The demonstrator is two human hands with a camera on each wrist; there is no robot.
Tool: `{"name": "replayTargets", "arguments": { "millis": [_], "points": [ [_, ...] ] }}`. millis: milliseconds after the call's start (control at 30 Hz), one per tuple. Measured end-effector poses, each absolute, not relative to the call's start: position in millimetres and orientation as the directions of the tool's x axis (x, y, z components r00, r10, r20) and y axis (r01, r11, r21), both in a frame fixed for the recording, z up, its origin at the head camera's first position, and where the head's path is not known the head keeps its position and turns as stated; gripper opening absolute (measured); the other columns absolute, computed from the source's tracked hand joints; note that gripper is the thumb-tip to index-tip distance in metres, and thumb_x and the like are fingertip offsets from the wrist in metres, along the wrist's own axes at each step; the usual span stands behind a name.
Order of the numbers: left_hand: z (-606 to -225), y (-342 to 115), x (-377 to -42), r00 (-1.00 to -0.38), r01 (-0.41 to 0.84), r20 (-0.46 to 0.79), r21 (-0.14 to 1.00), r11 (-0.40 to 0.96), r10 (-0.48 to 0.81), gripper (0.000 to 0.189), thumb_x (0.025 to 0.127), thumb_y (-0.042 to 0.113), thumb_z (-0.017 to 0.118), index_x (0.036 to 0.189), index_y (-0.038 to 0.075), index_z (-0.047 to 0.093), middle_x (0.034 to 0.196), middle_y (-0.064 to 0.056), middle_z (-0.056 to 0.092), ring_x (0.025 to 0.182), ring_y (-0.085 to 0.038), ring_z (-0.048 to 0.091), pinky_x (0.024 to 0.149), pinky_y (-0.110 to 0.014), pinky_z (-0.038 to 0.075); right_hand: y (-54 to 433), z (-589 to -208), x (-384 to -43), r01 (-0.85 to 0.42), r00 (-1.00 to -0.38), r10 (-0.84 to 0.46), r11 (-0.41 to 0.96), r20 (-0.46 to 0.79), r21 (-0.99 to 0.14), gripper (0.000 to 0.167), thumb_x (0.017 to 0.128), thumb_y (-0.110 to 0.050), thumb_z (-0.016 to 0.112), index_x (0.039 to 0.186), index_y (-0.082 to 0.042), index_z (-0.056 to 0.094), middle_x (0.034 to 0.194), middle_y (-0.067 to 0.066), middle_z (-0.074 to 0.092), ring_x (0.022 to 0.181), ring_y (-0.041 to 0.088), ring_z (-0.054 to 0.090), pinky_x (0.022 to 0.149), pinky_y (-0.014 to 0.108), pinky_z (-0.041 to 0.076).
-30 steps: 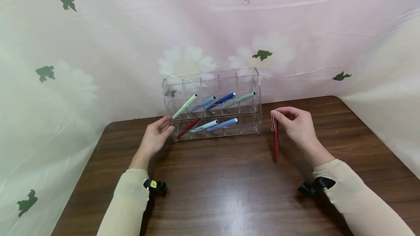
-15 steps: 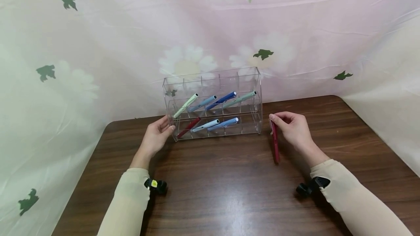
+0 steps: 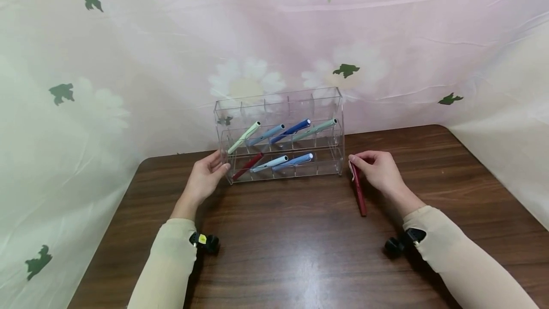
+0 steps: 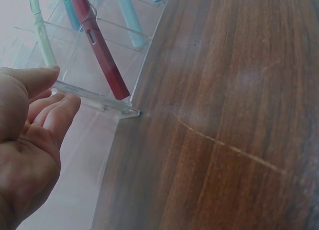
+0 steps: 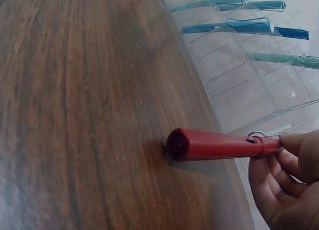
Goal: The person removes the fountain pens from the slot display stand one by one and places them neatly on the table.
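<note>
A clear acrylic pen rack (image 3: 326,170) stands at the back of the table with several pens leaning in its compartments. My left hand (image 3: 203,178) holds the rack's left end, thumb (image 4: 42,79) on one side of the panel and fingers on the other. Just right of the rack, my right hand (image 3: 381,171) pinches a red pen (image 3: 358,190) by its clipped cap end. The pen slants down toward me, its free end close over the table. Another red pen (image 3: 248,166) lies in the lower left compartment, beside a pale blue pen (image 3: 269,163) and a blue pen (image 3: 293,161).
The upper tier holds a light green pen (image 3: 244,137), a grey-blue pen (image 3: 266,134), a dark blue pen (image 3: 290,131) and a teal pen (image 3: 315,129). A floral cloth (image 3: 171,61) hangs behind the dark wooden table (image 3: 274,242).
My right hand has shifted slightly left and lower with the red pen. The pen has gone from nearly upright to slanted, its lower end swinging toward me. The left hand stays on the rack.
</note>
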State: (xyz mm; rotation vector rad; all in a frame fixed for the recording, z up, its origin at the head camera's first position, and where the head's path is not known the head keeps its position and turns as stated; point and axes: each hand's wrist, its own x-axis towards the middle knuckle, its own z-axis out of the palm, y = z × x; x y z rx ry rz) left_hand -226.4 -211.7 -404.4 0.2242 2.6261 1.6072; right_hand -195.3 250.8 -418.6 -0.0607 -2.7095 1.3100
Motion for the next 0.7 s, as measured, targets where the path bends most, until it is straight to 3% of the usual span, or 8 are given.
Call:
{"name": "replayTargets", "arguments": {
  "millis": [267,700],
  "points": [
    [-404,-211,-227,-0.988,0.088,0.021,0.887,0.454,0.150,0.062,0.110,0.011,0.063,0.165,-0.002,0.037,0.165,-0.024,0.048,0.151,-0.038,0.052,0.116,-0.042,0.049,254,-426,-199,-0.035,-0.998,0.020,0.619,0.060,-0.785,0.035,0.108,-0.027,0.069,0.113,0.007,0.078,0.080,0.009,0.077,0.060,0.012,0.068,0.057,0.024,0.055],
    [-405,-211,-227,-0.989,0.090,0.025,0.888,0.451,0.147,0.061,0.111,0.012,0.063,0.165,-0.001,0.038,0.163,-0.024,0.051,0.150,-0.037,0.053,0.115,-0.040,0.050,254,-432,-204,-0.049,-0.999,-0.027,0.696,0.043,-0.717,0.035,0.109,-0.028,0.067,0.110,0.005,0.079,0.067,0.003,0.071,0.057,0.014,0.066,0.059,0.028,0.055]
  ]
}}
